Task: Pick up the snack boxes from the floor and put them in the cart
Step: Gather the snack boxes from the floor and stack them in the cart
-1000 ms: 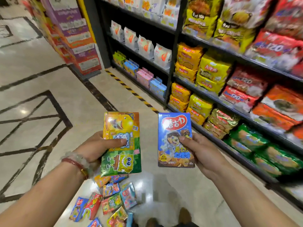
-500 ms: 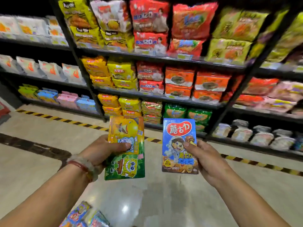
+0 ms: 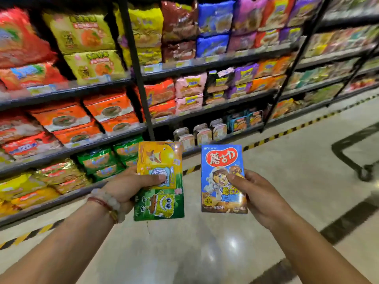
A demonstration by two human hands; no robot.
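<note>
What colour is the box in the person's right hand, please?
Mainly blue, with a red logo patch at the top: the blue box, head view.

Two hands are showing, holding three snack boxes: one yellow box (image 3: 159, 158), one green box (image 3: 160, 204), one blue box (image 3: 222, 177).

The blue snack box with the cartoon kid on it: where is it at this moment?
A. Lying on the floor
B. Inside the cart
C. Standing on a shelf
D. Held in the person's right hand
D: the right hand has its thumb across the front of the blue snack box, holding it up above the floor.
</note>
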